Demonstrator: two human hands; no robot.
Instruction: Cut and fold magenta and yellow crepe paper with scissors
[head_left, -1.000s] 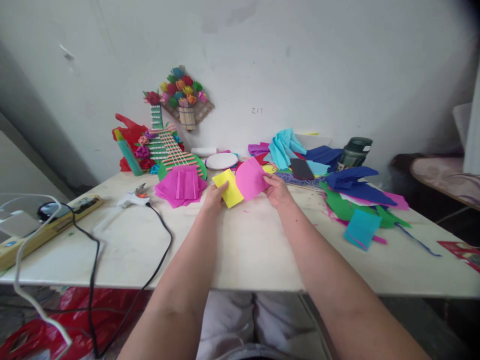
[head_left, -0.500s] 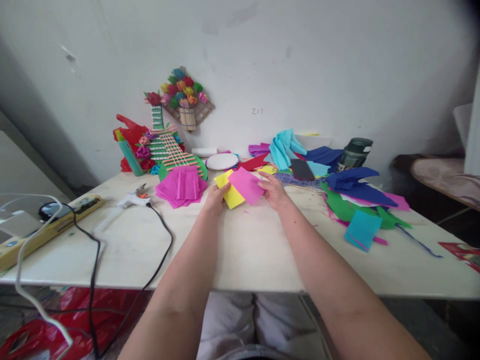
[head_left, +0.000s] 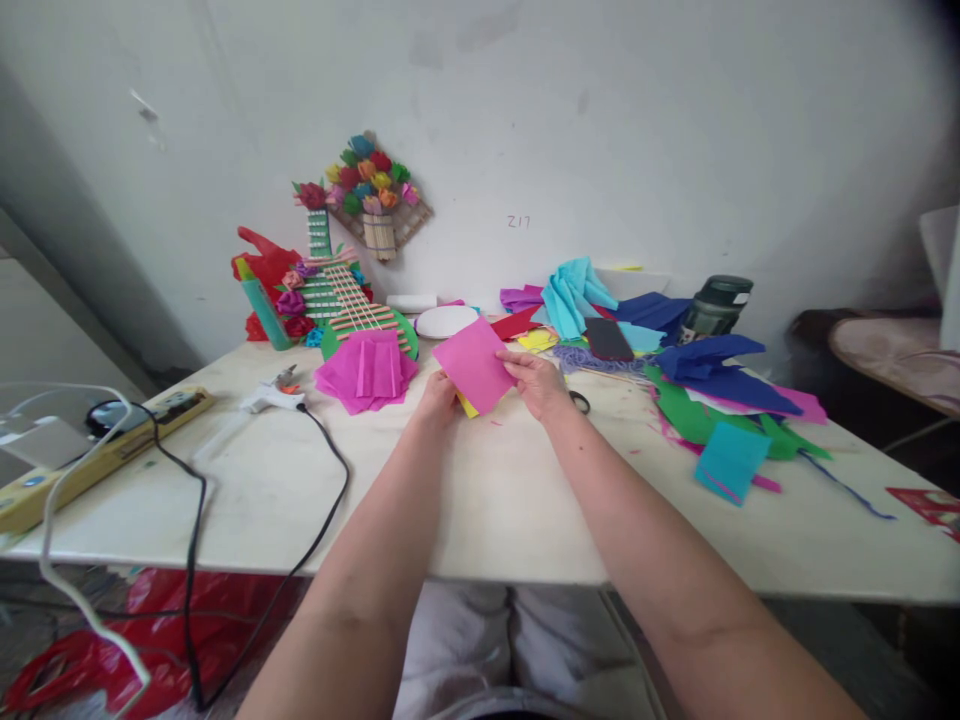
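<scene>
A square pink paper (head_left: 474, 365) is pinched at its right edge by the fingers of my right hand (head_left: 534, 382). Behind it is a yellow paper (head_left: 466, 406), of which only a lower corner shows. My left hand (head_left: 437, 400) grips that yellow paper at the left, its fingertips partly hidden behind the pink one. Both papers are held up over the white table (head_left: 510, 500). To the left of my left hand lies a stack of magenta paper pieces (head_left: 364, 372). Beside my right wrist shows a dark ring-shaped handle (head_left: 579, 402).
Left are a glue gun (head_left: 271, 395) with its cord, a power strip (head_left: 112, 450) and a paper-flower guitar (head_left: 349, 300). Right lie a phone (head_left: 608, 340), blue paper (head_left: 709, 358), green paper (head_left: 682, 415), a turquoise piece (head_left: 731, 462) and a dark bottle (head_left: 715, 308).
The pink paper has shifted left over the yellow paper and now covers most of it. My hands have come slightly closer together. The dark ring-shaped handle has come into sight.
</scene>
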